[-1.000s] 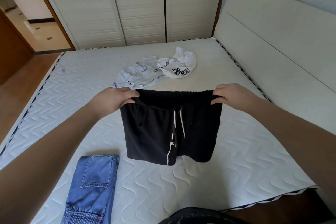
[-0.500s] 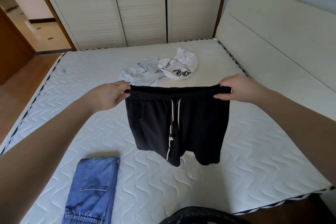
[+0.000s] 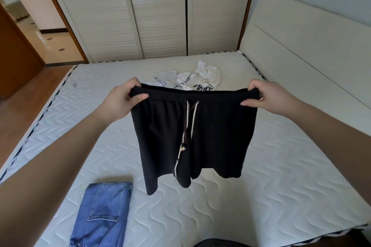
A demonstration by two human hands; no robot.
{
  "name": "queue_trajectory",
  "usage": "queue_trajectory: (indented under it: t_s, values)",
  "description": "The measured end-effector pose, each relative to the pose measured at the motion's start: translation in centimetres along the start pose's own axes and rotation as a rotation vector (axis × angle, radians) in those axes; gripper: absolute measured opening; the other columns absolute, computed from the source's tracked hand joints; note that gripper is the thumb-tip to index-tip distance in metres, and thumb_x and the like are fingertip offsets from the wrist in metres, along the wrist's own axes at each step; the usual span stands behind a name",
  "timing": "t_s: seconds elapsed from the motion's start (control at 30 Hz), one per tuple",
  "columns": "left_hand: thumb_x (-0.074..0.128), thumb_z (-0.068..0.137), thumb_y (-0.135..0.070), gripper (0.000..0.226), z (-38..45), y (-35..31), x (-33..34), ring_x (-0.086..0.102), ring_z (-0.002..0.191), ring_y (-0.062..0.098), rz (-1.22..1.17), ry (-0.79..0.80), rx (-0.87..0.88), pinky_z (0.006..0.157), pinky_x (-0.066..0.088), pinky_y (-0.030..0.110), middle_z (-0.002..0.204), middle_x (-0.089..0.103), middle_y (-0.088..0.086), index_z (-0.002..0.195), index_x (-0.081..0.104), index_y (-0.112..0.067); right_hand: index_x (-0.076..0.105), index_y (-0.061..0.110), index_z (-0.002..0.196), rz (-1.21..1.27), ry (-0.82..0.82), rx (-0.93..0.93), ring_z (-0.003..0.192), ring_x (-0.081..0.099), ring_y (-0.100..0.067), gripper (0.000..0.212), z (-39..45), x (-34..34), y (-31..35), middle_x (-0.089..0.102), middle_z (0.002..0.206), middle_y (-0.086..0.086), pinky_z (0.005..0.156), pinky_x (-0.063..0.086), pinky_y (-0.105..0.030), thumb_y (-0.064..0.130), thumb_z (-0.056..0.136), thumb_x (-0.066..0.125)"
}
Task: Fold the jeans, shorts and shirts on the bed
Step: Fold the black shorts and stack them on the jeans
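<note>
Head view: black shorts [image 3: 192,136] hang in the air above the bed [image 3: 271,186], clear of the mattress. Left hand [image 3: 122,102] and right hand [image 3: 269,96] each pinch one end of the waistband, fingers curled over it. Shorts cover part of the crumpled white shirts [image 3: 198,80] behind them. Folded jeans [image 3: 102,214] lie below-left of the shorts, lower end cut off by the frame edge

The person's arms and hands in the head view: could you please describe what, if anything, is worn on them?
Nothing is worn on either. The left hand and right hand are bare, with no gloves, and no rings or watch show from this angle. Both forearms are bare for all that the picture shows, with no sleeve edge in view.
</note>
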State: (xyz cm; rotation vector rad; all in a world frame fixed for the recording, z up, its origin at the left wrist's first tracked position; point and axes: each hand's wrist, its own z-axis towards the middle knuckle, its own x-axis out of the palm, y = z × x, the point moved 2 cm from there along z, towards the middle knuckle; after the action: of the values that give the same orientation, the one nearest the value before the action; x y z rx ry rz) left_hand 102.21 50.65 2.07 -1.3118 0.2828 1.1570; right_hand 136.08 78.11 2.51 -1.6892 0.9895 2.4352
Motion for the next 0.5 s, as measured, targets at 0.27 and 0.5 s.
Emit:
queue_trajectory:
  t_s: [0.27, 0.5]
  values:
    - [0.067, 0.091, -0.024, 0.034, 1.1, -1.5, -2.6, 0.059, 0.064, 0.004, -0.254, -0.052, 0.043, 0.06, 0.05, 0.018, 0.073, 0.062, -0.017, 0.113, 0.046, -0.038, 0.054, 0.036, 0.122, 0.54, -0.027, 0.129, 0.099, 0.063, 0.003, 0.043, 0.5, -0.5, 1.2, 0.068, 0.1, 0.023, 0.09, 0.046, -0.015, 0.021, 0.086, 0.073]
    - [0.076, 0.081, -0.012, 0.01, 0.4, -1.4, -2.6, 0.069, 0.076, 0.008, -0.415, 0.05, -0.2, 0.068, 0.055, 0.016, 0.086, 0.076, -0.001, 0.086, 0.076, -0.02, 0.06, 0.004, 0.124, 0.776, 0.122, 0.263, 0.117, 0.062, -0.021, 0.029, -0.4, 0.9, 1.6, 0.066, 0.124, -0.01, 0.099, 0.048, -0.033, 0.016, 0.099, 0.052]
